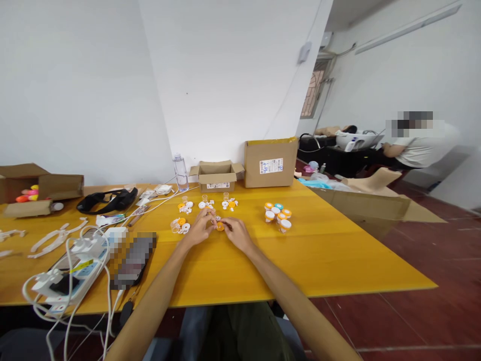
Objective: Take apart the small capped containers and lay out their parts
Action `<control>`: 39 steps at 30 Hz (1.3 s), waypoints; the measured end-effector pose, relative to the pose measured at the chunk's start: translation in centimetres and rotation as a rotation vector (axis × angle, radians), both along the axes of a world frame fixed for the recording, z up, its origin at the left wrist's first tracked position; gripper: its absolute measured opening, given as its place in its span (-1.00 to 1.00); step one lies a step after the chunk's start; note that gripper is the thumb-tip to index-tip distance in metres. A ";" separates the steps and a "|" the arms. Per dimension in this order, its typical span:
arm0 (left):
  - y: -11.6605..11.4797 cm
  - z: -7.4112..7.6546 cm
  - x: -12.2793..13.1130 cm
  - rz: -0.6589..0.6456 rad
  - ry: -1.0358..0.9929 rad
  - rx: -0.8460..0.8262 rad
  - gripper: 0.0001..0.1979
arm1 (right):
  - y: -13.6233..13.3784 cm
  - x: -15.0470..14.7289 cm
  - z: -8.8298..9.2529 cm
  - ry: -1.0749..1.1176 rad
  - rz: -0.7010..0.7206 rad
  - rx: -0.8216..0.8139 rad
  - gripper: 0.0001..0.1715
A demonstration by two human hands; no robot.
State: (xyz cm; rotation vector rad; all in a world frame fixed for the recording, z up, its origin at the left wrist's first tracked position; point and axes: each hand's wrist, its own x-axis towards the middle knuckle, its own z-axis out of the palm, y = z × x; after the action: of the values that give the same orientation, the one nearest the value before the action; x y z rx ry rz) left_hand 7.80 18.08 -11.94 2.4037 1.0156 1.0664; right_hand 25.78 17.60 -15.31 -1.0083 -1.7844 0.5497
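Both my hands meet over the yellow table. My left hand is closed, fingers pinched toward a small orange cap. My right hand is closed too and pinches the same orange cap from the right. Small white pieces lie just beyond my fingertips. Piles of orange and white small parts sit to the left, and more of those piles lie behind. A cluster of capped little vials with orange, white and teal lids stands to the right.
Two cardboard boxes and a water bottle stand at the far edge. Cables, a power strip, a phone and white plastic parts crowd the left. Another box sits far left. A person sits at a desk far right.
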 end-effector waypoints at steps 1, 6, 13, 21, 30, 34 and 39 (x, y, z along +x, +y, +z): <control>0.1 0.0 0.0 0.011 -0.004 0.002 -0.88 | -0.1 0.0 0.1 -0.017 -0.008 0.012 -0.65; 0.5 -0.1 -0.2 0.096 -0.011 0.009 -0.87 | -0.2 0.0 0.1 -0.047 -0.042 0.018 -0.63; 0.4 -0.1 -0.5 0.187 0.068 -0.055 -0.86 | -0.2 -0.1 0.1 -0.089 -0.090 0.016 -0.65; 0.2 -0.7 -0.3 0.230 0.169 -0.030 -0.83 | -0.3 0.0 0.3 0.019 -0.115 0.072 -0.67; 0.3 -1.1 -0.4 0.265 0.241 0.052 -0.83 | -0.6 0.0 0.6 0.038 -0.089 0.150 -0.68; 0.3 -1.0 -0.3 0.273 0.252 0.076 -0.81 | -0.9 -0.2 0.5 -0.091 0.023 0.206 -0.66; 0.3 -0.9 -0.3 0.276 0.272 0.091 -0.79 | -1.1 -0.3 0.4 -0.230 0.078 0.235 -0.67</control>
State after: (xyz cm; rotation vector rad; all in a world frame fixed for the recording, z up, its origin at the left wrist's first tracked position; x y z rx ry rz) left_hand 7.53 18.36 -12.80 2.5874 1.4542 0.9010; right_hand 25.49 16.46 -14.95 -0.8687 -2.0438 0.2699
